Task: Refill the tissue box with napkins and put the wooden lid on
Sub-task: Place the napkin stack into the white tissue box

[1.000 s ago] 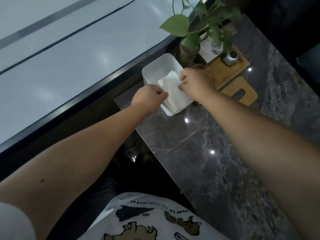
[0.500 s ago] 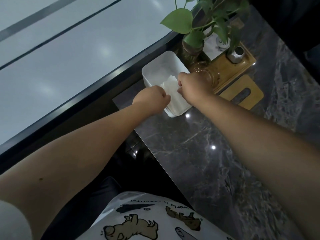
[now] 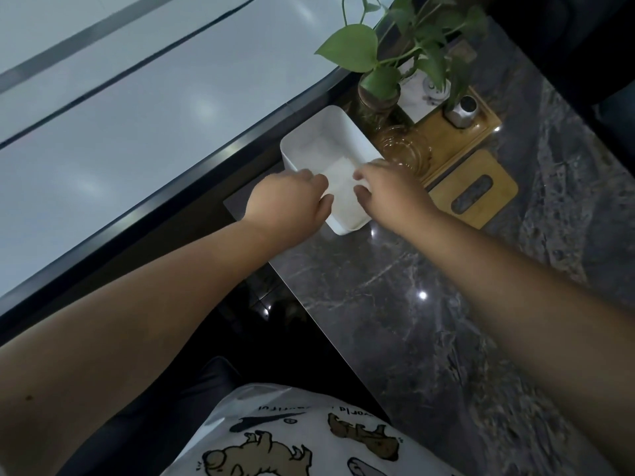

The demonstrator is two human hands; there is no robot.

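Both the left hand (image 3: 287, 201) and right hand (image 3: 388, 190) pinch napkins (image 3: 342, 187) inside the box (image 3: 309, 132), while the lid (image 3: 476, 190) waits at three o'clock.

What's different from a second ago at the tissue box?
The napkins have gone from propped above the rim to lying low inside the white tissue box. The left hand and right hand remain on them, pressing down. The wooden lid stays off, beside the box on the marble table.
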